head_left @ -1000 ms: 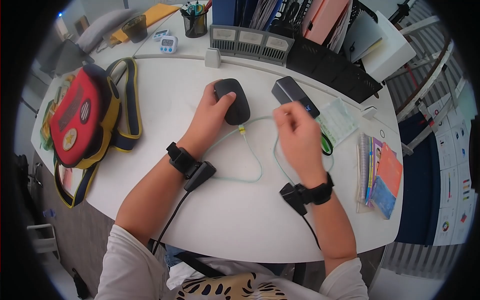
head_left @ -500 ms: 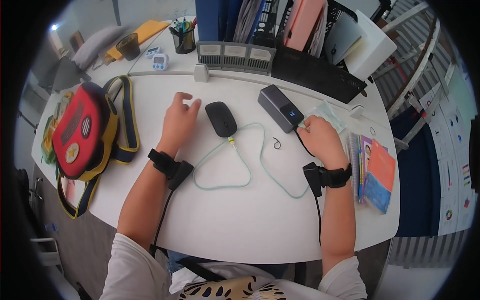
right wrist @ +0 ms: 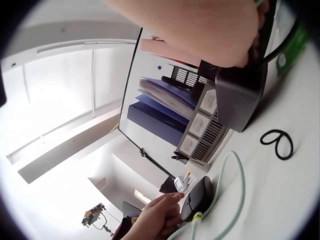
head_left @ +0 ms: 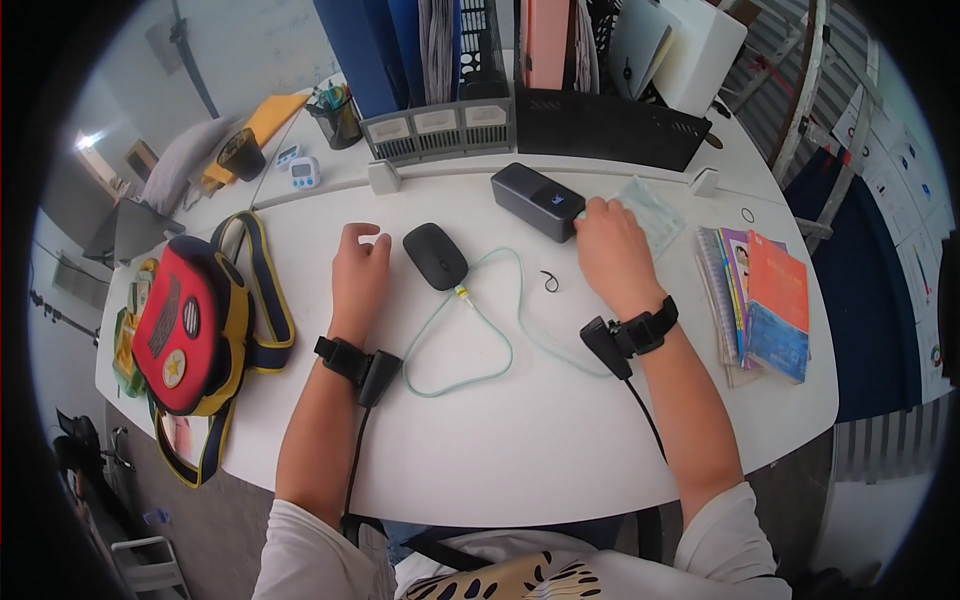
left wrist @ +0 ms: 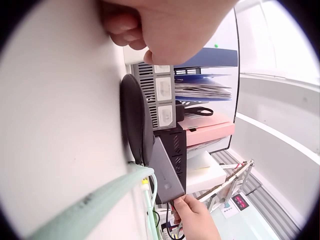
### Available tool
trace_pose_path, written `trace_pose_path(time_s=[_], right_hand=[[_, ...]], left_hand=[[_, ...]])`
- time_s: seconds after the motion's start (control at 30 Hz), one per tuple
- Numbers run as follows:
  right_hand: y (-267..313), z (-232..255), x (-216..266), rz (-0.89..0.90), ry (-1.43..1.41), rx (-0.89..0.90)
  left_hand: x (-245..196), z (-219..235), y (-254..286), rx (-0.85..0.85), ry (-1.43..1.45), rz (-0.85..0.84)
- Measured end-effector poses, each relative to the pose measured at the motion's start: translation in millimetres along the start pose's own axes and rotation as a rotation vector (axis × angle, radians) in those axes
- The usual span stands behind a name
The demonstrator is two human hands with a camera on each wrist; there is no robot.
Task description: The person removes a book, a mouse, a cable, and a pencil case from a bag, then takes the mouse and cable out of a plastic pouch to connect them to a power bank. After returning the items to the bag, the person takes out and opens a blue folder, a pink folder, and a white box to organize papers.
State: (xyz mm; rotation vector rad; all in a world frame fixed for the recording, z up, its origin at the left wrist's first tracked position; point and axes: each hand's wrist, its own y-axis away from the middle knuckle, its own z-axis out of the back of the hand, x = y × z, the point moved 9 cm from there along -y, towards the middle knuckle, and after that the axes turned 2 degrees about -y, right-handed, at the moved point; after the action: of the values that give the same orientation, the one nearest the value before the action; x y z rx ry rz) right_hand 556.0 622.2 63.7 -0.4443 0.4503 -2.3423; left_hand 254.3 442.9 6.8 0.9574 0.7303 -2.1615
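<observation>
A black computer mouse (head_left: 435, 256) lies on the white desk, with the yellow-banded plug of a mint-green cable (head_left: 462, 292) at its front end. Just left of the mouse, my left hand (head_left: 360, 285) rests with loosely curled fingers and holds nothing. My right hand (head_left: 612, 245) is at the end of a dark grey power bank (head_left: 538, 200) with a lit display. Its fingertips pinch the cable's other end there; the plug itself is mostly hidden by the fingers. A black cord (right wrist: 282, 47) also shows beside this hand in the right wrist view.
A small black tie (head_left: 550, 281) lies between mouse and right hand. Behind the power bank is a clear packet (head_left: 650, 215). Notebooks (head_left: 765, 300) lie at right, a red bag (head_left: 195, 325) at left. File racks (head_left: 440, 130) line the back.
My left hand has let go of the mouse, now on the desk, and moved left. My right hand has moved to the power bank's end, and the power bank has turned slightly.
</observation>
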Motion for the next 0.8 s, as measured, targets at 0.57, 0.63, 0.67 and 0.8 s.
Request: trace_pose_path(time_s=[0.57,0.63,0.67,0.8], right_hand=[[2,-27,3,-0.107,-0.204,0.218],[2,-29,4,-0.094,-0.199,0.203],[2,-28,3,-0.084,-0.19,0.184],[1,-31,-2,-0.068,-0.206,0.137]], left_hand=[[-6,-2,4,0.018,-0.06,-0.004],[-6,-2,3,0.024,-0.059,-0.011],[-7,-2,3,0.026,-0.059,-0.011],[-8,-3,5,0.023,-0.073,-0.016]])
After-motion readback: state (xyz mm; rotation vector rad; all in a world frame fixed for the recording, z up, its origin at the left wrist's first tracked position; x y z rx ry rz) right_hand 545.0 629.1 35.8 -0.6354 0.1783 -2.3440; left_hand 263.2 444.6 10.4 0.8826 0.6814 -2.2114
